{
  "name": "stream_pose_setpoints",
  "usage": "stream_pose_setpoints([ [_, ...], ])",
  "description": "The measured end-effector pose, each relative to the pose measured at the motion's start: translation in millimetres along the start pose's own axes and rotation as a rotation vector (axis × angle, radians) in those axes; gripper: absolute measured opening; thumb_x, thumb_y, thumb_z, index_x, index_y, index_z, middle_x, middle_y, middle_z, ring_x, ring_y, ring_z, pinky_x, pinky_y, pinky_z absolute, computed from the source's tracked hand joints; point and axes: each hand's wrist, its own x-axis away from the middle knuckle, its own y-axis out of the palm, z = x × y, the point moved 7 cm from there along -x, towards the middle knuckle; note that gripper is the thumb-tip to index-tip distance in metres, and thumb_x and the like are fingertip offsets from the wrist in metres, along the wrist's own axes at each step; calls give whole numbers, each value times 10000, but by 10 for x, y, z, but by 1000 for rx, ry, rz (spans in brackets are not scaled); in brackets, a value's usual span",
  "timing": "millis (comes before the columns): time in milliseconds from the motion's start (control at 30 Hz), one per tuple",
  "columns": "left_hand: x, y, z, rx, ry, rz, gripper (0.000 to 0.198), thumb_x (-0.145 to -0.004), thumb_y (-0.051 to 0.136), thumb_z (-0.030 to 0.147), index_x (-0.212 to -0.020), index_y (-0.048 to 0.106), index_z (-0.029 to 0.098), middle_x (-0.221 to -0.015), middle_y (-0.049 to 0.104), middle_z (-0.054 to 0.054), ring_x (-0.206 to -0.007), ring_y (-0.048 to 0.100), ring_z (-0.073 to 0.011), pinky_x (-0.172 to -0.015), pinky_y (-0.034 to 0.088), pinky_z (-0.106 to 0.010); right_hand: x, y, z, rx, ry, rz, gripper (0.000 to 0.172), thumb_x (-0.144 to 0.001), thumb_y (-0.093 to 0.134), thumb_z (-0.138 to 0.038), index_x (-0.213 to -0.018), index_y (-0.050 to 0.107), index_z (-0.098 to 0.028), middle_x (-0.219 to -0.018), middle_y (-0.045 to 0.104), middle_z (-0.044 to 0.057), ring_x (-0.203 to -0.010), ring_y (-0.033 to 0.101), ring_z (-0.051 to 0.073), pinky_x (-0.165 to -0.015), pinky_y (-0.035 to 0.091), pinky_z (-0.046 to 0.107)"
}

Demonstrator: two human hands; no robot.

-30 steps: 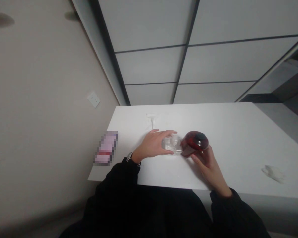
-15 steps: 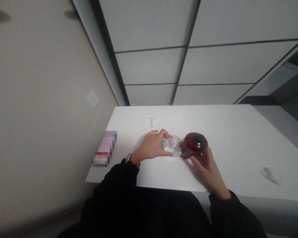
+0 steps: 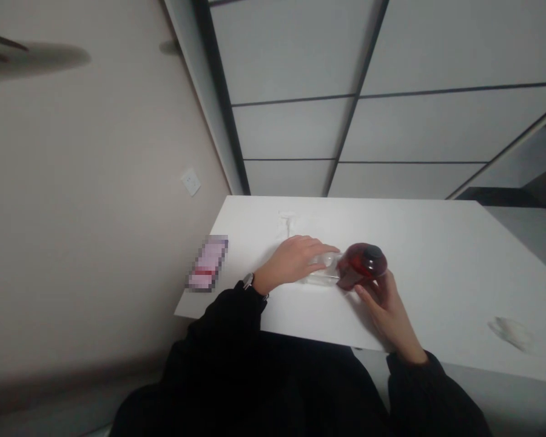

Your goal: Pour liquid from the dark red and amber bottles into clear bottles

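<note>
My left hand (image 3: 295, 260) reaches over a clear box-like container (image 3: 321, 280) on the white table. Its thumb and fingers lie around a rounded clear part at the container's top, which they partly cover. Just right of it is a dark red, glossy, rounded vessel (image 3: 357, 267) with a black round cap or knob, tilted toward the right. My right hand (image 3: 384, 303) grips this vessel from below and the right, thumb toward the front. The vessel's left end meets or overlaps the clear container; whether they are joined I cannot tell.
A phone-like pink item (image 3: 208, 264), pixelated, lies near the left edge of the white table (image 3: 428, 243). A crumpled, translucent wrapper (image 3: 510, 334) rests at the right. Grey cabinet panels (image 3: 295, 130) stand behind the table, and a wall with a socket (image 3: 191, 182) at left.
My left hand has shifted from the container's left side to over its top, fingers reaching farther right. My right hand keeps hold of the red vessel. The whole view has turned slightly left.
</note>
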Motion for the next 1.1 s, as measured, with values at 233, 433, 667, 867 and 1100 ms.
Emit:
stream_pose_setpoints([
  [233,-42,-262,149,-10,-64,157,449,-1053,637,420,-1481,557,309,-1193,762,-14,-1081,714,-211,-982,558,-370,12,9,-3,-2,3,-31,634,-937,728,-535,-1484,468,-348,-1544,528,108,-1402,564,360,-1243,368,677],
  [433,3,-337,175,-19,-84,246,355,-1059,632,395,-1397,627,286,-1287,763,-13,-1087,724,-196,-994,559,-353,9,9,0,29,17,-38,650,-923,726,-567,-1469,469,-325,-1549,511,112,-1437,543,369,-1249,377,655],
  [667,50,-303,147,-38,-104,314,362,-1024,690,406,-1361,664,275,-1260,786,0,-1057,737,-193,-964,575,-345,0,-2,-18,40,46,-15,664,-907,734,-593,-1448,490,-295,-1536,514,134,-1412,573,393,-1240,379,670],
  [867,66,-375,107,-20,-82,398,355,-1022,689,397,-1344,668,249,-1269,770,-25,-1123,721,-197,-1027,572,-364,-3,-9,2,58,21,-9,663,-903,724,-614,-1447,493,-316,-1506,545,131,-1368,604,393,-1223,392,681],
  [1100,12,-577,-83,24,-139,563,379,-985,743,398,-1328,703,242,-1238,686,-65,-1124,690,-189,-1051,564,-348,4,-10,7,85,-3,-5,689,-912,708,-619,-1485,488,-306,-1534,540,146,-1358,615,397,-1211,419,665],
])
